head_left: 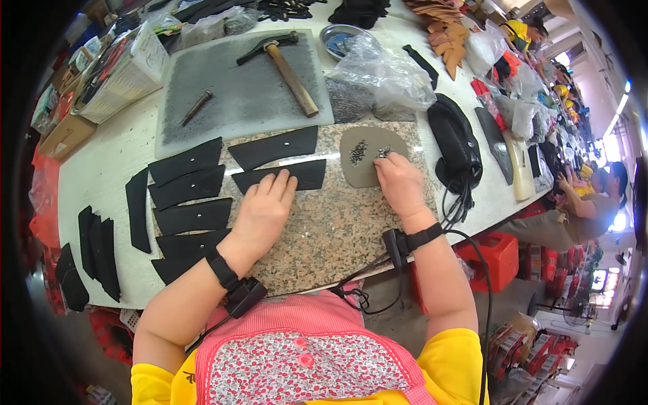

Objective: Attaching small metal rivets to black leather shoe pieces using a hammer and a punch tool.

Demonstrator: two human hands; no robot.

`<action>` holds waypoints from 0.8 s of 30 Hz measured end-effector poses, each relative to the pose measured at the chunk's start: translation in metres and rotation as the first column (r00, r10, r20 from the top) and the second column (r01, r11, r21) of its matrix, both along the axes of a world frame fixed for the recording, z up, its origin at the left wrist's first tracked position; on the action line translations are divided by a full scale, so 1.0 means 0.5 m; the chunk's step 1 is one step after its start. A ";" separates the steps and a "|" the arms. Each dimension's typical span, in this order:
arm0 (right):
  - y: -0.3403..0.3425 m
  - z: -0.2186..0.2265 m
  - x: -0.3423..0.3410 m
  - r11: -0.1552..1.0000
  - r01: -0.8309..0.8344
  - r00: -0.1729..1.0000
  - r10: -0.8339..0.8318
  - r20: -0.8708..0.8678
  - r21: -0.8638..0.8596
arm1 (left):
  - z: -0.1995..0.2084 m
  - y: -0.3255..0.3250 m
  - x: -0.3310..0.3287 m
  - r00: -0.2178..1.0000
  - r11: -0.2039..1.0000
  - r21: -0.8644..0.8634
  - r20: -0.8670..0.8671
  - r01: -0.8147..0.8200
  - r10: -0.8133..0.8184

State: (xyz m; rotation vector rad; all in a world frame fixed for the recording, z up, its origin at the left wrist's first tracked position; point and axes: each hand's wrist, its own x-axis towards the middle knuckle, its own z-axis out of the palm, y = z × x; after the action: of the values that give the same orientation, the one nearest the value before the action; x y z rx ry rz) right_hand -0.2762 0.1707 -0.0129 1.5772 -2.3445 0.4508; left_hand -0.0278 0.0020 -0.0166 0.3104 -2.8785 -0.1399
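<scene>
My left hand [266,209] lies with its fingers stretched over the left part of a black leather-like piece [309,175] on the speckled stone slab [324,236]. Just beyond it is a similar black piece [273,148] with a small shiny metal dot. My right hand [400,182] has its fingertips pinched together at a small heap of metal bits [384,152] on a grey-brown rounded pad [363,177]. Whatever those fingertips hold is too small to make out. A second heap of metal bits [358,152] rests left of it.
A hammer [290,77] and a metal punch-like rod [197,108] lie on the grey board [236,61]. More black pieces [192,216] are laid out at left. A clear plastic bag [385,74], a black pouch [455,142] and a box of tools [125,74] stand around. A person [587,199] sits at far right.
</scene>
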 end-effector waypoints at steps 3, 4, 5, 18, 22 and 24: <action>0.002 -0.002 -0.013 1.000 0.031 0.993 -0.031 0.113 0.001 | -0.006 0.013 0.001 1.000 0.999 -0.045 -0.029 -0.003 0.002; 0.003 -0.004 -0.014 0.996 0.089 0.971 -0.091 0.223 0.017 | -0.003 0.014 0.000 1.000 0.999 -0.049 -0.029 -0.008 0.006; -0.007 0.015 -0.005 0.997 0.078 0.971 -0.079 0.225 0.015 | -0.003 0.014 -0.003 1.000 1.000 -0.008 -0.018 -0.014 0.014; -0.178 0.041 0.139 0.986 -0.131 0.471 -0.028 0.882 0.101 | 0.028 0.034 0.024 0.998 0.987 0.153 0.047 -0.038 0.031; -0.197 0.013 0.148 0.988 -0.156 0.651 0.114 0.751 -0.015 | 0.015 0.030 0.033 0.999 0.988 0.148 0.027 -0.032 0.028; -0.203 0.008 0.154 0.988 -0.156 0.630 0.098 0.770 0.002 | 0.016 0.028 0.039 0.999 0.989 0.143 0.039 -0.042 0.037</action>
State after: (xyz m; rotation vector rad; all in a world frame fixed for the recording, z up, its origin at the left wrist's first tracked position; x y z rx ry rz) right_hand -0.1995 0.0691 -0.0089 1.8355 -2.8503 1.3325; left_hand -0.0085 0.0159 -0.0084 0.3998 -2.9023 -0.3385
